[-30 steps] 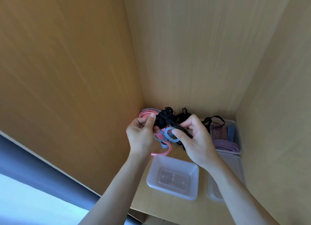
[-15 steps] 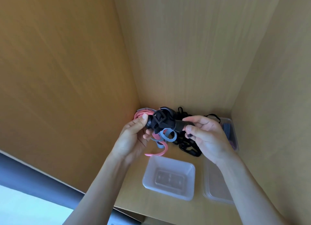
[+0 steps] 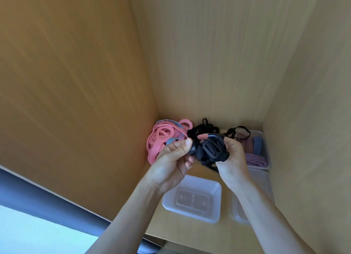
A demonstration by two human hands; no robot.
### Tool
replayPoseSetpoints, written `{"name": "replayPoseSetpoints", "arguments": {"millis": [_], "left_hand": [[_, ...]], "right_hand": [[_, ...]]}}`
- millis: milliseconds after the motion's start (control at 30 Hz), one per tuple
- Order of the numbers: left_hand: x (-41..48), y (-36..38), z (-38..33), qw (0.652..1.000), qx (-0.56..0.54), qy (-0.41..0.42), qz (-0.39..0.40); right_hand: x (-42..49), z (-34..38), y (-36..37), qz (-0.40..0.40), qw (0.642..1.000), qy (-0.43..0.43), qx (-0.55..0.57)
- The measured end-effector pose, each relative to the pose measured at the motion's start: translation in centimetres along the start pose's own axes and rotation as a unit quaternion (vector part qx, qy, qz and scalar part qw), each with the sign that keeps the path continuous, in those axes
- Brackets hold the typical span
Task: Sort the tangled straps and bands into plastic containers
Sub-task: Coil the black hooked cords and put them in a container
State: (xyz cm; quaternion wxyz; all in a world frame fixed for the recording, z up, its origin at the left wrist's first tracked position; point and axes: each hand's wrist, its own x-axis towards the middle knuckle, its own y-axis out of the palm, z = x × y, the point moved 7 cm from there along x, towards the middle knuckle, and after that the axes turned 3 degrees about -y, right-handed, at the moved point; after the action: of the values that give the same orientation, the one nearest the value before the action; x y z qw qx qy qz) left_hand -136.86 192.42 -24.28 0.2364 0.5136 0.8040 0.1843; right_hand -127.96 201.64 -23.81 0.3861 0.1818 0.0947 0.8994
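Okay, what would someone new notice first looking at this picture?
The left hand and right hand grip a black buckled strap mid-frame. Behind them, a tangle of pink bands fills the back left corner. An empty clear container sits in front.

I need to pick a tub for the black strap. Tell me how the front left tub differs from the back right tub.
The front left tub is empty; the back right tub holds folded purple, pink and blue bands. The front left tub sits near the shelf edge; the back right tub stands in the corner. Both are clear, rectangular and lidless.
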Motion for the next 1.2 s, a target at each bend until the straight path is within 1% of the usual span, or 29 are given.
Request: {"name": "replayPoseSetpoints", "arguments": {"millis": [67, 133, 200, 300, 367, 400, 467, 600, 633, 700, 767, 800, 1033, 1100, 1200], "left_hand": [[0.0, -0.2, 0.0, 0.999, 0.028, 0.008, 0.018], [0.0, -1.0, 0.1, 0.999, 0.046, 0.016, 0.009], [0.2, -1.9, 0.4, 0.998, 0.063, 0.027, -0.013], [0.0, -3.1, 0.9, 0.990, 0.123, 0.039, -0.052], [-0.3, -3.7, 1.6, 0.983, 0.166, 0.037, -0.069], [-0.6, -4.0, 2.0, 0.982, 0.171, 0.034, -0.073], [-1.0, -4.7, 2.7, 0.982, 0.167, 0.032, -0.083], [-1.9, -6.2, 4.6, 0.977, 0.182, 0.008, -0.111], [-2.2, -6.6, 5.1, 0.975, 0.191, 0.003, -0.117], [-2.8, -7.3, 5.5, 0.970, 0.208, 0.005, -0.124], [-3.2, -8.2, 5.6, 0.968, 0.217, 0.005, -0.128], [-3.4, -8.6, 5.7, 0.967, 0.217, 0.002, -0.133], [-4.7, -11.6, 6.4, 0.965, 0.184, 0.000, -0.188], [-5.0, -12.4, 6.6, 0.959, 0.182, 0.005, -0.216], [-5.7, -13.8, 6.9, 0.938, 0.193, 0.022, -0.287]], "right_hand": [[-0.2, -1.0, -0.5, 0.005, 1.000, 0.030, 0.001], [-0.5, -1.9, -1.1, 0.009, 0.998, 0.053, 0.012], [-1.0, -2.5, -0.8, 0.054, 0.992, 0.096, 0.060], [-2.2, -3.1, -0.2, 0.135, 0.964, 0.166, 0.158], [-2.8, -3.3, -0.2, 0.173, 0.946, 0.194, 0.192], [-3.0, -3.4, -0.4, 0.178, 0.943, 0.203, 0.194], [-3.5, -4.3, -0.7, 0.165, 0.939, 0.232, 0.194], [-4.3, -7.0, -1.0, 0.140, 0.947, 0.268, 0.106], [-4.5, -7.7, -1.0, 0.139, 0.946, 0.277, 0.099], [-4.7, -8.7, -0.7, 0.151, 0.941, 0.288, 0.096], [-5.0, -9.4, 0.3, 0.189, 0.936, 0.278, 0.101], [-5.2, -10.0, 0.7, 0.194, 0.935, 0.279, 0.106], [-6.3, -14.2, 1.6, 0.128, 0.919, 0.345, 0.141], [-6.4, -15.0, 1.9, 0.126, 0.913, 0.363, 0.135], [-6.6, -15.8, 1.7, 0.104, 0.924, 0.363, 0.059]]}}
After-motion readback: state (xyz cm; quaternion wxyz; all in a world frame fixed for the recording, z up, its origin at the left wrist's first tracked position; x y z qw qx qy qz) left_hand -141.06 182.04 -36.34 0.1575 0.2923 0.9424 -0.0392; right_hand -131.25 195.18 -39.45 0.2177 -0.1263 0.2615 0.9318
